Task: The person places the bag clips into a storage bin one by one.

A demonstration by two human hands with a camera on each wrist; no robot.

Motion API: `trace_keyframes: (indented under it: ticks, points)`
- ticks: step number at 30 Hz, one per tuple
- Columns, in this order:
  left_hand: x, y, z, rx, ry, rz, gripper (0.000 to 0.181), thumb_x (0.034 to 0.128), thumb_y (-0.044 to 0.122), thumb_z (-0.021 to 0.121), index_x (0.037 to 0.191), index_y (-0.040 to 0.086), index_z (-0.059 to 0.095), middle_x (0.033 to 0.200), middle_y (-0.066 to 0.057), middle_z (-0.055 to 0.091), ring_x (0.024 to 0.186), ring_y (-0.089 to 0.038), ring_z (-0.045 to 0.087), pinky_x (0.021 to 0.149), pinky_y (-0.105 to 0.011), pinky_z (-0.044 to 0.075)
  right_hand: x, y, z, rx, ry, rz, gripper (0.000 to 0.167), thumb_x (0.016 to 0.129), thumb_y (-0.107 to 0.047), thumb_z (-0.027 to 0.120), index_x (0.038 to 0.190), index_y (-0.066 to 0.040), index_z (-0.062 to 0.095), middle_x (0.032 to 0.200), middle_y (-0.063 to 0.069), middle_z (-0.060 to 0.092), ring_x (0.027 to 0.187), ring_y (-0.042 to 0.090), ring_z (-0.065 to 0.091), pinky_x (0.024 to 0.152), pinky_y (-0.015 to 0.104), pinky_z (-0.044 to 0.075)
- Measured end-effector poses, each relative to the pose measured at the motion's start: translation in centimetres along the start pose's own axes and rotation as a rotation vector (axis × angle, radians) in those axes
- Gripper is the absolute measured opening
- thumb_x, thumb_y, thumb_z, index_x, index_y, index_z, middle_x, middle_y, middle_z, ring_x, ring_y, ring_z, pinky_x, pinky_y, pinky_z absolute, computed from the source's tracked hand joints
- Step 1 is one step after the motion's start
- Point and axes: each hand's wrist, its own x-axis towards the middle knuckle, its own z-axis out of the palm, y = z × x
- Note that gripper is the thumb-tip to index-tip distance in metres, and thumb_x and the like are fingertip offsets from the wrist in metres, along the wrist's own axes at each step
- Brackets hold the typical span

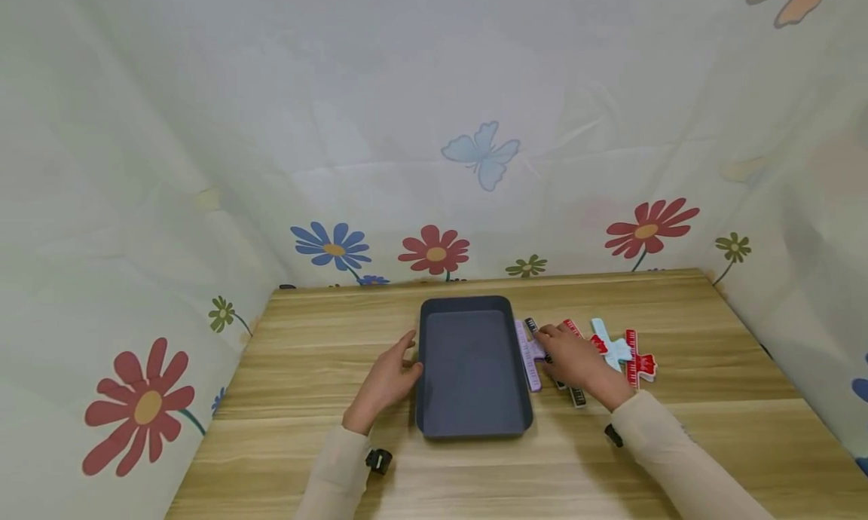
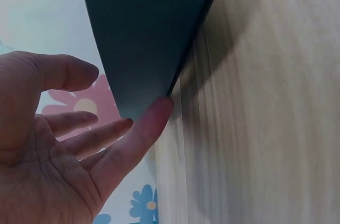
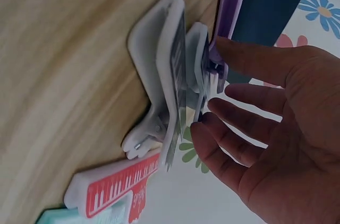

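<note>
A dark grey rectangular tray (image 1: 472, 369) lies on the wooden table. Beside its left wall is my left hand (image 1: 388, 380), with fingers spread; in the left wrist view a fingertip (image 2: 161, 108) meets the tray's lower edge. My right hand (image 1: 576, 360) hovers over several piano-key patterned clips on the tray's right. Its thumb (image 3: 249, 58) reaches the purple clip (image 3: 229, 6), while loosely bent fingers lie near the black-and-white clips (image 3: 172, 70). No firm grip shows. The purple clip stands closest to the tray, and the hand partly covers the black ones.
Farther right lie a light blue clip (image 1: 615, 348) and a red clip (image 1: 632, 358) with a bear-like handle; another red clip (image 1: 573, 327) shows behind the right hand. A flower-printed cloth (image 1: 380, 166) encloses the table (image 1: 325, 331) at the back and sides.
</note>
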Motion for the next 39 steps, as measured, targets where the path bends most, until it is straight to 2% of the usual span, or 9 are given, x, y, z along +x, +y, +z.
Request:
trace_keyframes:
  ticks: [8, 12, 19, 21, 26, 34, 39]
  points:
    - [0.0, -0.2, 0.2, -0.062, 0.007, 0.001, 0.062, 0.0905, 0.005, 0.058, 0.149, 0.002, 0.037, 0.136, -0.026, 0.057, 0.101, -0.035, 0.07, 0.079, -0.04, 0.059, 0.3, -0.1, 0.9, -0.012, 0.059, -0.053, 0.047, 0.087, -0.016, 0.073, 0.129, 0.001, 0.06, 0.126, 0.019, 0.06, 0.115, 0.037, 0.055, 0.089, 0.052, 0.053]
    - [0.0, 0.0, 0.2, -0.089, 0.007, -0.025, 0.061, 0.0903, 0.005, 0.057, 0.149, 0.003, 0.039, 0.137, -0.025, 0.057, 0.102, -0.034, 0.069, 0.076, -0.037, 0.058, 0.4, -0.2, 1.1, -0.03, 0.077, -0.072, 0.046, 0.085, -0.013, 0.074, 0.126, 0.001, 0.062, 0.122, 0.018, 0.06, 0.11, 0.036, 0.055, 0.087, 0.05, 0.053]
    - [-0.1, 0.0, 0.4, -0.187, -0.017, -0.05, 0.061, 0.0897, 0.001, 0.054, 0.149, 0.002, 0.038, 0.139, -0.026, 0.054, 0.101, -0.033, 0.069, 0.052, -0.028, 0.056, 0.7, -0.3, 1.3, -0.064, 0.08, -0.089, 0.04, 0.085, -0.011, 0.073, 0.123, 0.0, 0.063, 0.117, 0.017, 0.059, 0.103, 0.034, 0.055, 0.082, 0.046, 0.054]
    - [-0.1, 0.0, 0.6, -0.204, -0.018, -0.055, 0.061, 0.0891, -0.001, 0.053, 0.149, 0.003, 0.039, 0.14, -0.026, 0.053, 0.099, -0.032, 0.069, 0.048, -0.027, 0.054, 0.8, -0.3, 1.4, -0.073, 0.072, -0.082, 0.039, 0.085, -0.011, 0.073, 0.121, -0.001, 0.063, 0.116, 0.017, 0.058, 0.101, 0.033, 0.055, 0.078, 0.046, 0.054]
    - [0.0, 0.0, 0.8, -0.233, -0.022, -0.075, 0.062, 0.0878, -0.003, 0.051, 0.149, 0.002, 0.039, 0.14, -0.027, 0.052, 0.092, -0.029, 0.07, 0.045, -0.03, 0.054, 1.2, -0.4, 1.5, -0.082, 0.046, -0.046, 0.037, 0.086, -0.012, 0.072, 0.121, -0.002, 0.062, 0.116, 0.016, 0.055, 0.101, 0.032, 0.053, 0.069, 0.043, 0.054]
    - [0.3, -0.3, 1.1, -0.213, -0.027, -0.105, 0.062, 0.0884, 0.0, 0.05, 0.149, 0.003, 0.038, 0.141, -0.025, 0.053, 0.08, -0.022, 0.069, 0.043, -0.028, 0.052, 1.4, -0.3, 1.7, -0.083, 0.06, -0.048, 0.032, 0.086, -0.01, 0.071, 0.116, -0.002, 0.063, 0.112, 0.016, 0.054, 0.098, 0.032, 0.052, 0.067, 0.042, 0.053]
    - [0.4, -0.2, 1.1, -0.207, -0.027, -0.109, 0.062, 0.0892, 0.002, 0.051, 0.15, 0.005, 0.039, 0.141, -0.024, 0.053, 0.086, -0.024, 0.07, 0.043, -0.029, 0.052, 1.5, -0.3, 1.7, -0.09, 0.039, -0.034, 0.034, 0.088, -0.011, 0.069, 0.12, -0.001, 0.062, 0.114, 0.017, 0.053, 0.102, 0.032, 0.052, 0.069, 0.043, 0.055]
